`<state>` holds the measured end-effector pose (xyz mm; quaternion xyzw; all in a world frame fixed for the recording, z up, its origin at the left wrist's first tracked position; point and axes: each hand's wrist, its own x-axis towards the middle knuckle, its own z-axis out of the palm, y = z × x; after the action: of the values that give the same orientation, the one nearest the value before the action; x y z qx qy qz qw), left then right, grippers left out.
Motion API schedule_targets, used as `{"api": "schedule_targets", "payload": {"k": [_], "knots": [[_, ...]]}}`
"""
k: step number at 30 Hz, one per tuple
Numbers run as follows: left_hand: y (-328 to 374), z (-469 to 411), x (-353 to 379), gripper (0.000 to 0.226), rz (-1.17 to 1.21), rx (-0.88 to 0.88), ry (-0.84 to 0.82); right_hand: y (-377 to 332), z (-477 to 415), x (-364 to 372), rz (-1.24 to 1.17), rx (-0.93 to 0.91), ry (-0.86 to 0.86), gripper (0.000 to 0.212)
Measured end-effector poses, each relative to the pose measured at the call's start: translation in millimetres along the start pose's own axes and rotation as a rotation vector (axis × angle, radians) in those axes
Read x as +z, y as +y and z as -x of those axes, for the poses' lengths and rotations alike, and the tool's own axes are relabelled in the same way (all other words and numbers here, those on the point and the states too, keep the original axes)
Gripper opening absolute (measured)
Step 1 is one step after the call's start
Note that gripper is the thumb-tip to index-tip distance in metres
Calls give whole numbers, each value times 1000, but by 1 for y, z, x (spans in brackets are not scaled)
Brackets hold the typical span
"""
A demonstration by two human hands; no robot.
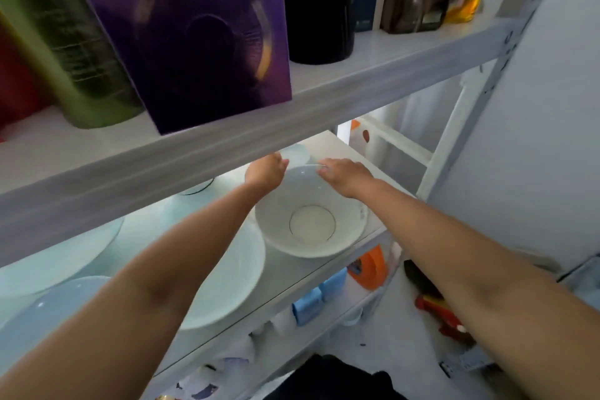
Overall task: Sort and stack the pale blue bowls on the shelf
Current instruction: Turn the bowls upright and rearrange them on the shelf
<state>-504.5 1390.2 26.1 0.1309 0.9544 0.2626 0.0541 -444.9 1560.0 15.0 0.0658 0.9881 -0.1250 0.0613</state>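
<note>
A whitish bowl (311,237) with a thin gold ring in its bottom stands near the right end of the glass shelf (324,273). My left hand (264,174) and my right hand (345,175) grip its far rim, one on each side. The upper shelf's beam hides my left fingertips. Behind the hands, part of a pale blue bowl (297,153) shows. A large pale blue bowl (233,269) sits left of the whitish one under my left forearm. Another pale blue bowl (48,308) is at the lower left.
The upper shelf's beam (292,114) hangs low over the hands and carries a purple box (181,32), a green canister (65,52) and a black container (319,3). A clear plate (65,247) lies at the left. An orange bottle (370,266) and blue packs (319,295) sit on the shelf below.
</note>
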Motion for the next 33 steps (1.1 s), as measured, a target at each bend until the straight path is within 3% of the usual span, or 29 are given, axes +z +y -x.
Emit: {"api": "schedule_targets", "payload": {"k": [3,5,7,9,10,13,16,19,24,27,33], "knots": [[12,-16,0,29,40,-36,-17,10,-15,-5,-103,35,-41,48],[14,-27,2,20,101,-109,-115,15,-26,-8,-137,32,-80,55],[13,-37,4,30,118,-144,-276,19,-37,-11,-135,23,-137,61],[18,-45,7,15,108,-119,-331,24,-50,-13,-129,-2,-192,63],[21,-49,10,6,98,-106,-310,26,-55,-14,-128,-15,-218,64],[45,-53,20,33,56,-68,-277,35,-68,-12,-157,-45,-272,63],[67,-52,26,6,-110,-72,-250,46,-74,-10,-210,-70,-339,59],[79,-58,31,30,-248,-127,-174,62,-79,-7,-277,-75,-370,55],[89,-57,46,30,-303,-217,52,84,-84,-8,-309,-47,-500,44],[98,-60,46,29,-255,-239,118,91,-84,-11,-500,5,-545,40],[108,-69,35,27,-39,-337,241,80,-92,-28,-1187,206,-485,38]]}}
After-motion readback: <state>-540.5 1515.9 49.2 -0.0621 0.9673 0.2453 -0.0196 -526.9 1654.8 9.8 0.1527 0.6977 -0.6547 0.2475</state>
